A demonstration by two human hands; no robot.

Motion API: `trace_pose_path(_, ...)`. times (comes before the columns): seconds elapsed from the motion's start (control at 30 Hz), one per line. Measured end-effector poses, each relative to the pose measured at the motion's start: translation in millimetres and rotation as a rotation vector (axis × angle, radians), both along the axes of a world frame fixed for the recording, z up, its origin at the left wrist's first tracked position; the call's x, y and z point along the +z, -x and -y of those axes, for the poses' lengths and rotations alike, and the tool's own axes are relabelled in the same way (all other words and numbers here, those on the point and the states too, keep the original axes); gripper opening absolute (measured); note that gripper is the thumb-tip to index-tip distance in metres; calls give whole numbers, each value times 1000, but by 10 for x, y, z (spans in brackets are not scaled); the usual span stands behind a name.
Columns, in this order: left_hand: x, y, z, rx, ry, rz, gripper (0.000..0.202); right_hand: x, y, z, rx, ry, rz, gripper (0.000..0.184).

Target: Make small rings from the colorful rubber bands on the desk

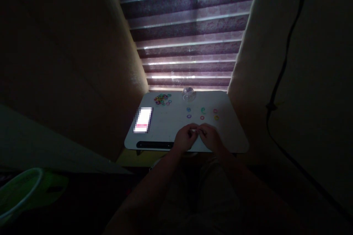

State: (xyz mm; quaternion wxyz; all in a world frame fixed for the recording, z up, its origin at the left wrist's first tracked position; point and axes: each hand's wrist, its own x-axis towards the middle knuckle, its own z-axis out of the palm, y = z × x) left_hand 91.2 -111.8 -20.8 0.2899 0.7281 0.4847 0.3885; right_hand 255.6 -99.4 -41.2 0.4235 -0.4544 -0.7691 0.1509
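My left hand (185, 138) and my right hand (210, 136) meet over the front of a small white table (171, 128), fingertips pinched together. Whatever lies between the fingertips is too small and dark to make out. Just beyond them, small coloured rings sit in two rows: a blue ring (188, 109), a green ring (203, 110) and a pink ring (215, 111) behind, a purple ring (189, 116), a red ring (202, 118) and a yellow ring (216, 117) in front. A heap of mixed rings (161, 99) lies at the back left.
A clear round container (189, 94) stands at the table's back edge, before a pleated blind (190, 44). A lit phone (143, 120) lies on the left, above a dark slot (154, 145). Walls flank both sides; a cord (284, 62) hangs right, and a green basket (38, 191) is lower left.
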Motion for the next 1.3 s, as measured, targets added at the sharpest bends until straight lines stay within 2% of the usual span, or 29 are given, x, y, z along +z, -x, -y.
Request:
trace_pose_path(0.4,10,9,4,24,-22,-62,17,-6,8,15,-107,42,3,2)
trace_pose_path(0.7,-5,8,-5,32,-15,-74,15,17,17,28,-104,33,9,5)
trace_pose_path(1.03,33,26,15,-115,-55,48,24,-20,1,4,-85,-7,36,18)
trace_pose_path(1.3,25,35,19,-117,-51,41,26,-27,8,5,-91,-13,71,19)
